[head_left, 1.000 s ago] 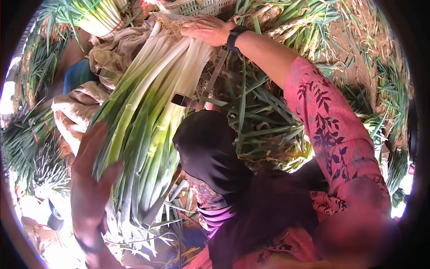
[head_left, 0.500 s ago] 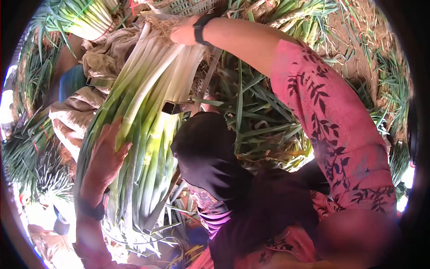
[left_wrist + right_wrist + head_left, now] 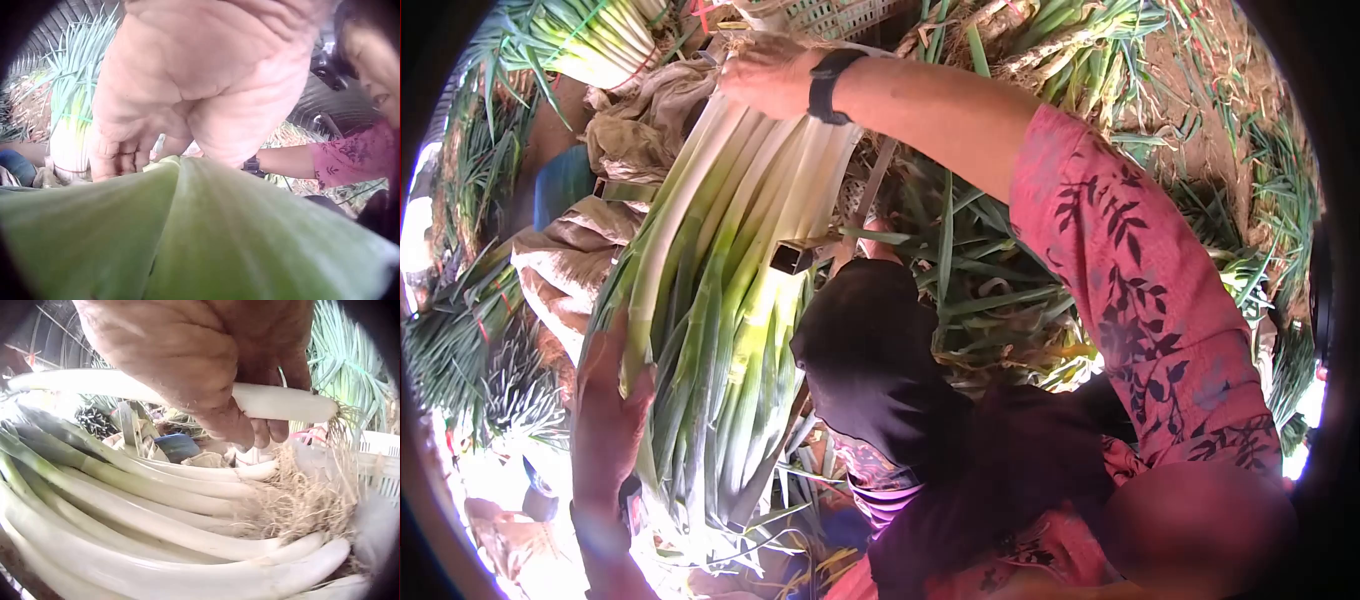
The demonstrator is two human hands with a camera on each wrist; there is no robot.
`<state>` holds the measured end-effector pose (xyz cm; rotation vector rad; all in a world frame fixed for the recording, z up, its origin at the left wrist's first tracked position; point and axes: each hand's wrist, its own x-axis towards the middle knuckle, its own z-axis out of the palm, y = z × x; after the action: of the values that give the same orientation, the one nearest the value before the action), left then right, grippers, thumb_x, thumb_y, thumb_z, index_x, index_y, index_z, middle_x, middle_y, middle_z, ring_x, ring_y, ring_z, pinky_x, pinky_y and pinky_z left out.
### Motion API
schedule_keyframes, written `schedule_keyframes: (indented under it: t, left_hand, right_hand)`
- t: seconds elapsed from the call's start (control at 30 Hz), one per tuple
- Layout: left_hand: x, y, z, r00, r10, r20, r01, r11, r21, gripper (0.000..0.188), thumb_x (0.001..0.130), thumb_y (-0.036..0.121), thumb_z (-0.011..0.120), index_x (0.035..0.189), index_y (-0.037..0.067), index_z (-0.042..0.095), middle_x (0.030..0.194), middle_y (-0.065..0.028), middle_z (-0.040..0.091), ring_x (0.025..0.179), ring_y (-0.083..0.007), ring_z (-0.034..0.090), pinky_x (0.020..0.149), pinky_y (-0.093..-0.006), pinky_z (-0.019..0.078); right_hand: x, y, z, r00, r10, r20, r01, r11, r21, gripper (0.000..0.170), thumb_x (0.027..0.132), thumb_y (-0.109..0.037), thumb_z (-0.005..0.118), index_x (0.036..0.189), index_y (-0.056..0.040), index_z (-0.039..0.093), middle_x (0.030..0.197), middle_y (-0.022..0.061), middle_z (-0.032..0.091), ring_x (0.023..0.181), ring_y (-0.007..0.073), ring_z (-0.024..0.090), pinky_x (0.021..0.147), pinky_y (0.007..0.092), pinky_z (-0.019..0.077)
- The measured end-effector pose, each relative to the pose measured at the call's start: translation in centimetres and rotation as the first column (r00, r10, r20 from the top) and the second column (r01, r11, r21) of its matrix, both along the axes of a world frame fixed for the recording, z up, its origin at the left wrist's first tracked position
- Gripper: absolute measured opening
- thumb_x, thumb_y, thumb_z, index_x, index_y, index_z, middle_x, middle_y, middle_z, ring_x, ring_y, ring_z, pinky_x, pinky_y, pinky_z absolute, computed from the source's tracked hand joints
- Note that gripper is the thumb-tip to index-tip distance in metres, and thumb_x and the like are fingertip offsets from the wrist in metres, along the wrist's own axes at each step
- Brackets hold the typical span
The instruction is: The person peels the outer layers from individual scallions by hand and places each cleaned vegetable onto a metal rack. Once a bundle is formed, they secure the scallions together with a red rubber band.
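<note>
A pile of long green onions [image 3: 730, 250] lies across the middle, white root ends at the top and green leaves toward the bottom. My right hand [image 3: 765, 75] grips one green onion [image 3: 287, 403] by its white shank, close to the roots, just above the others. Dry, stringy roots [image 3: 306, 487] spread beside it in the right wrist view. Low on the left, my left hand [image 3: 612, 395] holds the leaf end of that same onion. In the left wrist view, its broad green leaves [image 3: 212, 231] fan out from under the curled fingers.
Tied bunches of green onions [image 3: 610, 45] stand at the upper left. A white plastic crate [image 3: 835, 15] is at the top. Brown sacking [image 3: 575, 250] lies left of the pile. A square metal tube [image 3: 792, 257] juts out over its right side.
My right hand has moved left along the root ends and now grips one onion. My left hand has come to the leaves and drawn that onion to the pile's left edge.
</note>
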<state>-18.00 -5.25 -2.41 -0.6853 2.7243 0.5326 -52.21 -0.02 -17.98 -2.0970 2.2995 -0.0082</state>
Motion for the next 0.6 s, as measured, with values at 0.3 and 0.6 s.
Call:
schedule_keyframes:
  t: [0.3, 0.6]
  left_hand:
    - [-2.0, 0.5, -3.0, 0.993, -0.108, 0.039, 0.107, 0.994, 0.028, 0.064, 0.077, 0.015, 0.074, 0.134, 0.003, 0.047, 0.109, -0.0208, 0.057, 0.101, -0.0348, 0.055, 0.092, -0.0395, 0.0416]
    - [-1.3, 0.7, -2.5, 0.999, -0.032, 0.040, 0.031, 0.999, 0.028, 0.066, 0.072, 0.016, 0.076, 0.130, 0.000, 0.049, 0.108, -0.0182, 0.055, 0.105, -0.0296, 0.054, 0.090, -0.0361, 0.0424]
  right_hand:
    - [3.3, 4.6, -2.9, 0.994, 0.088, 0.060, -0.089, 0.996, 0.003, 0.032, 0.078, 0.000, 0.056, 0.110, 0.0024, 0.048, 0.120, 0.0196, 0.052, 0.118, 0.0321, 0.050, 0.098, 0.0400, 0.0452]
    - [2.6, 4.0, -4.7, 0.977, 0.088, 0.193, -0.066, 0.991, -0.116, 0.026, 0.071, 0.006, 0.059, 0.095, -0.0012, 0.053, 0.104, 0.0149, 0.057, 0.107, 0.0307, 0.055, 0.086, 0.0408, 0.0488]
